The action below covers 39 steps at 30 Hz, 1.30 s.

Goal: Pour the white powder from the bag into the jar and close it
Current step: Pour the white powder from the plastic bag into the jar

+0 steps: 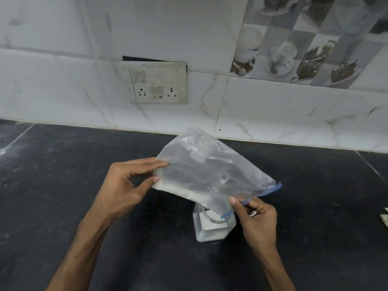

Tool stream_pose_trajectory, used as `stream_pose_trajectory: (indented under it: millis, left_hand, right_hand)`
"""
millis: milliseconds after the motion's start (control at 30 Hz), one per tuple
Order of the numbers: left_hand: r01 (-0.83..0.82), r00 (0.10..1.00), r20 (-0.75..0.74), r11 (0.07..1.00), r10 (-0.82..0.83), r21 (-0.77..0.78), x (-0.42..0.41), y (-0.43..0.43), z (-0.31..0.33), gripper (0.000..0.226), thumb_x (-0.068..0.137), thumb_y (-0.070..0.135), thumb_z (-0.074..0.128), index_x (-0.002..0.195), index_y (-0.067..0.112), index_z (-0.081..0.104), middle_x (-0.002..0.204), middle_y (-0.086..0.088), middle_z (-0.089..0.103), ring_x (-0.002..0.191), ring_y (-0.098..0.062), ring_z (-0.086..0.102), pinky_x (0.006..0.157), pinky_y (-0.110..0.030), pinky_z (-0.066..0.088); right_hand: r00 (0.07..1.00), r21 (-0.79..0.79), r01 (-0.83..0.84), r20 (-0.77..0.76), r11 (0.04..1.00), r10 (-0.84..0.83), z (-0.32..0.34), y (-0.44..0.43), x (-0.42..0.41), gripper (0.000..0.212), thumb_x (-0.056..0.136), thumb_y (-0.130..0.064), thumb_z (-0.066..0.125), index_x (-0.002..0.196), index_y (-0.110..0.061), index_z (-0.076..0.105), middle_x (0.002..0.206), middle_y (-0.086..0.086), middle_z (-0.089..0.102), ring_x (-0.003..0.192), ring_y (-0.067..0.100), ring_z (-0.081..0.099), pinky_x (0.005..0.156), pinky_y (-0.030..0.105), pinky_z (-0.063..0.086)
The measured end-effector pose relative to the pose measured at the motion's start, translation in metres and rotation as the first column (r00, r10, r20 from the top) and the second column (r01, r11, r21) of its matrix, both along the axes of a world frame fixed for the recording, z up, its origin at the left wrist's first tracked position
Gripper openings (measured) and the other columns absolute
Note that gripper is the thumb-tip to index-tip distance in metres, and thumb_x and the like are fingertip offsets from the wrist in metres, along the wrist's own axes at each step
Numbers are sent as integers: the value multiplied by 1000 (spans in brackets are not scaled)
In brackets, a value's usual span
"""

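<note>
Above-left of the jar point(212, 227), the left hand point(126, 185) pinches the raised end of the bag point(210, 169), white powder point(168, 187) lying along its lower edge over the jar's mouth on the dark counter point(63, 196) below the tiled wall point(63, 80), while the right hand point(257, 217) pinches its blue strip point(270, 191).

At the centre of the frame the bag point(210, 169) is clear, cloudy plastic with a blue strip point(270, 191) along its lower right edge, and the powder point(178, 191) along its bottom edge is white. Below it the jar point(212, 227) is clear glass, white in its lower part. The counter point(73, 185) across the lower frame is black with fine pale speckles and thin pale seams. The wall tiles point(63, 91) are white with grey marble veins. The picture tiles point(304, 55) at upper right show grey checks with brown and white cups. The switch plate point(157, 82) is dingy off-white.
</note>
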<state>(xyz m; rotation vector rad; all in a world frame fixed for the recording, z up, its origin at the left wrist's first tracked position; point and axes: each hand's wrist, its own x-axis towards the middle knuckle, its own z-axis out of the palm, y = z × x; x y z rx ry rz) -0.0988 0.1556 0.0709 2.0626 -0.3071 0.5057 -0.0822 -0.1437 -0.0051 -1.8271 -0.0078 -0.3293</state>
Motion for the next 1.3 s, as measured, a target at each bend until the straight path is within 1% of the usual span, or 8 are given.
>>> stream_pose_trajectory:
  millis: [167, 300, 400, 500, 767, 1100, 1200, 1300]
  left_hand:
    - [-24, 1000, 6, 1000, 24, 6, 1, 0, 1, 42, 77, -7, 80, 111, 16, 75, 113, 10, 73, 107, 4, 68, 96, -13, 51]
    - [-39, 999, 18, 999, 39, -2, 0, -1, 2, 41, 75, -5, 82, 108, 18, 77, 111, 12, 75, 103, 4, 69, 93, -15, 54]
    - [-43, 999, -4, 999, 43, -25, 0, 0, 2, 41, 74, -5, 82, 106, 21, 78, 112, 22, 73, 101, 6, 69, 91, -14, 53]
    - [-50, 999, -11, 999, 50, -22, -1, 0, 3, 40, 74, -4, 83, 105, 21, 78, 113, 25, 71, 97, 8, 70, 90, -13, 54]
    - [-40, 999, 4, 999, 40, -20, -1, 0, 3, 37, 76, -4, 81, 107, 16, 78, 110, 14, 76, 96, 6, 70, 92, -18, 54]
    - [-42, 999, 0, 999, 42, -23, -3, -2, 5, 39, 78, -4, 80, 108, 22, 76, 115, 31, 67, 106, 8, 67, 93, -8, 48]
    - [-29, 999, 14, 1000, 29, -11, -2, -3, 8, 39, 78, -4, 79, 109, 21, 77, 117, 30, 67, 106, 7, 67, 94, -10, 49]
    - [-21, 999, 44, 1000, 21, -1, -2, -4, 11, 38, 79, -5, 79, 108, 20, 77, 117, 30, 67, 107, 7, 67, 94, -9, 49]
  right_hand:
    - [1000, 23, 6, 16, 1000, -6, 1, 1, -2, 32, 74, -33, 80, 57, -9, 66, 49, 6, 58, 50, 7, 49, 54, 27, 44]
    - [999, -14, -35, 19, 999, 35, -1, 3, -2, 30, 73, -35, 80, 56, -13, 69, 54, 6, 65, 55, 24, 58, 57, 34, 48]
    - [999, -1, 8, 33, 1000, -7, -3, 0, 1, 42, 73, -33, 81, 53, -2, 60, 47, -3, 56, 47, 10, 48, 51, 25, 41]
    - [999, -11, -38, 14, 999, 38, -2, 3, 0, 26, 75, -25, 82, 59, -9, 71, 58, 9, 68, 59, 26, 63, 60, 38, 51]
    - [1000, -1, -10, 12, 1000, 10, 0, 2, -1, 30, 76, -22, 82, 58, -3, 69, 57, 20, 62, 54, 15, 52, 57, 30, 45]
    - [999, -27, -44, 2, 999, 44, 3, 0, -3, 24, 77, -21, 82, 65, -2, 74, 66, 24, 68, 60, 29, 62, 63, 39, 52]
    - [1000, -6, -21, 4, 1000, 21, 2, -2, -2, 39, 75, -30, 80, 64, 6, 69, 64, 24, 67, 58, 19, 60, 62, 33, 50]
    - [999, -8, -36, -1, 999, 36, 2, -2, -4, 21, 77, -22, 82, 67, -4, 76, 67, 14, 73, 68, 23, 69, 67, 31, 54]
